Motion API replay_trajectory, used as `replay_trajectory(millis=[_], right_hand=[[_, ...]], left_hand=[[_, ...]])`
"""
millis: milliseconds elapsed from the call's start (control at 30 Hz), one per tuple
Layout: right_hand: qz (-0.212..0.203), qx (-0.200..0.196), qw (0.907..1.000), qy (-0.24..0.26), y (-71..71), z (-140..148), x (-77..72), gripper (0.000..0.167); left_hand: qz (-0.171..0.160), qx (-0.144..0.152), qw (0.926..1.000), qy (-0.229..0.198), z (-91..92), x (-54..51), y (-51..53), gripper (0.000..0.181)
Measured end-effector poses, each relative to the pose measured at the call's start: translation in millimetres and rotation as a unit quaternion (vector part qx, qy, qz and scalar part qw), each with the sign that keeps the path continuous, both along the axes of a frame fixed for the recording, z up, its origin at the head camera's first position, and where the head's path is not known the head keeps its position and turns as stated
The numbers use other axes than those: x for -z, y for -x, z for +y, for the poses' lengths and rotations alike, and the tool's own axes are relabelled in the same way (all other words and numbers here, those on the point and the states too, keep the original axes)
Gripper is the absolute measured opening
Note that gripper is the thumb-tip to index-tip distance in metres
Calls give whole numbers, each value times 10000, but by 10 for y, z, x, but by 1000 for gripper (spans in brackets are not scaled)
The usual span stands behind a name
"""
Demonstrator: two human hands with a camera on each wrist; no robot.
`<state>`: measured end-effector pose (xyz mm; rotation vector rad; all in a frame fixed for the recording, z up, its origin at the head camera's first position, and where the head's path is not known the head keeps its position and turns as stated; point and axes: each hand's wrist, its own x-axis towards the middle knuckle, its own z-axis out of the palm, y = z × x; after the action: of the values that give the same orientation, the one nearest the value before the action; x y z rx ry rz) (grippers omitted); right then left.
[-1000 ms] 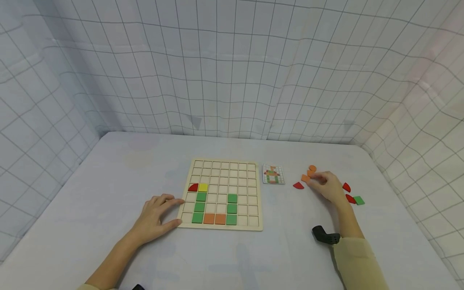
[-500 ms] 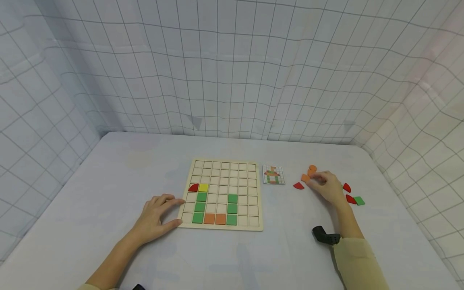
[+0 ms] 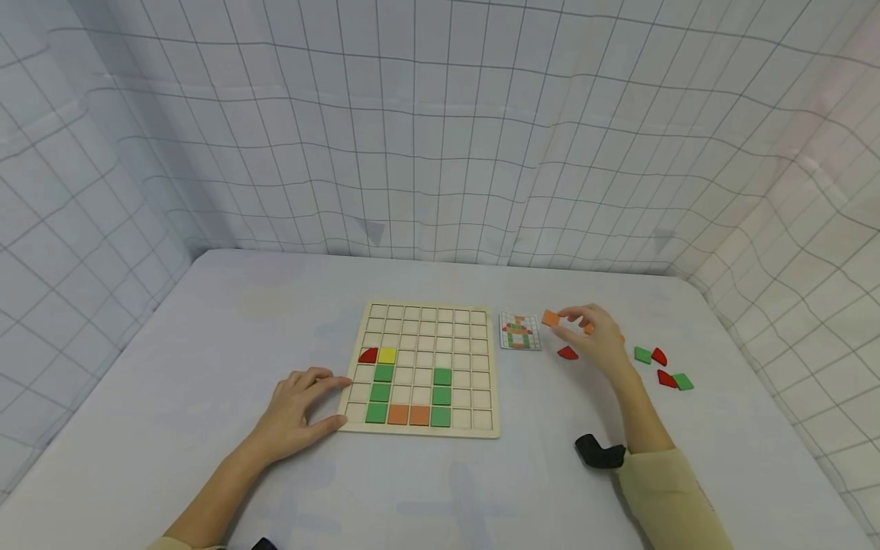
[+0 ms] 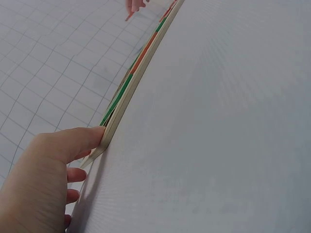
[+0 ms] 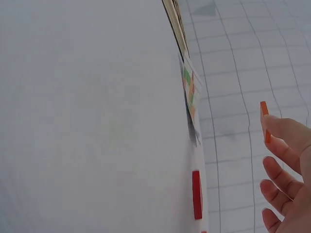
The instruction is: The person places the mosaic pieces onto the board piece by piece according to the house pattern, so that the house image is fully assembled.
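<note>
In the head view, my right hand [image 3: 594, 340] pinches an orange square tile [image 3: 551, 318] between thumb and fingers, above the table just right of a small pattern card [image 3: 520, 344]. The right wrist view shows this tile [image 5: 264, 109] edge-on, its other three fingers loosely bent. My left hand [image 3: 292, 416] rests thumb and index fingertip against the left edge of a wooden grid board [image 3: 474, 359]. On the board lie green squares [image 3: 442, 376], two orange squares [image 3: 418, 415], a yellow square [image 3: 387, 356] and a red quarter-circle tile [image 3: 368, 355].
A loose red quarter-circle tile [image 3: 567, 353] lies below the right hand. Right of that hand are two green tiles [image 3: 642, 354] and two more red ones [image 3: 666, 379]. Another orange piece [image 3: 589, 328] is partly hidden by the fingers. Gridded white cloth [image 3: 440, 153] surrounds the table.
The right hand has lifted the orange square tile and moved left and away, towards the card. A green tile formerly hidden by the hand now shows. The left hand stays put.
</note>
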<state>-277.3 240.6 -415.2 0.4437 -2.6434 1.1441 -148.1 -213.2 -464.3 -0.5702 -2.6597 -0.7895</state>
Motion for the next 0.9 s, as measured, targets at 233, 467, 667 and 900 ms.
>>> replay_trajectory(millis=[233, 467, 667, 900], right_hand=[[368, -412, 9985, -57, -6, -403, -19, 29], [359, -833, 9958, 128, -21, -852, -26, 25], [401, -1061, 9934, -142, -39, -1221, 43, 23], [362, -1275, 9908, -271, -82, -1550, 89, 22]], left_hand=[[39, 26, 10000, -20, -4, 9, 5, 45], [44, 24, 10000, -18, -6, 18, 7, 45], [17, 8, 10000, -20, -5, 22, 6, 45], [19, 13, 10000, -26, -1, 17, 4, 45]])
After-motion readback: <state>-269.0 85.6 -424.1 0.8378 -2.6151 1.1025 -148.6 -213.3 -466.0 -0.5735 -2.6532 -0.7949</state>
